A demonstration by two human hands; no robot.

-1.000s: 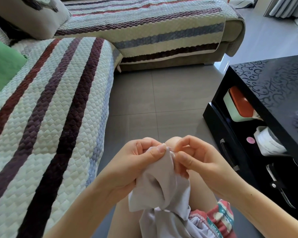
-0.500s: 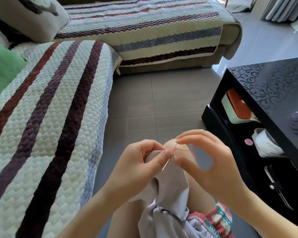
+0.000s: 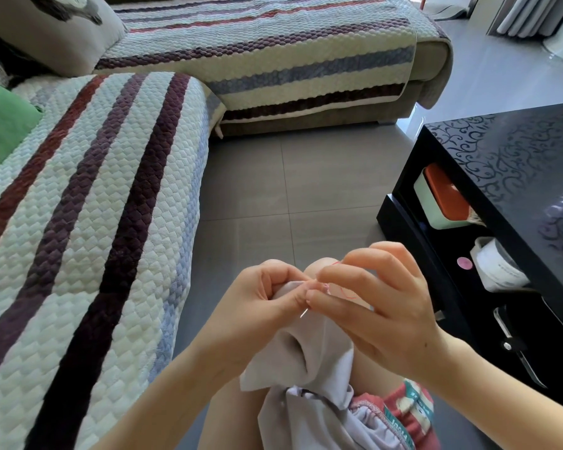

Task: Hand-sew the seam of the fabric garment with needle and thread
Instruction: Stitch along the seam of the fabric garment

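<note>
Left hand (image 3: 257,306), right hand (image 3: 381,313), needle (image 3: 304,314) at garment (image 3: 309,362) edge

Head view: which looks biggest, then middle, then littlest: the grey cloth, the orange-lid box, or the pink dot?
Largest: grey cloth, though it is nearest the camera, which makes it look bigger.
Middle: orange-lid box.
Smallest: pink dot, by far.

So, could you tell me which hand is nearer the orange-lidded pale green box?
Right. The right hand is below-left of the orange-lidded pale green box; the left hand lies farther left.
</note>
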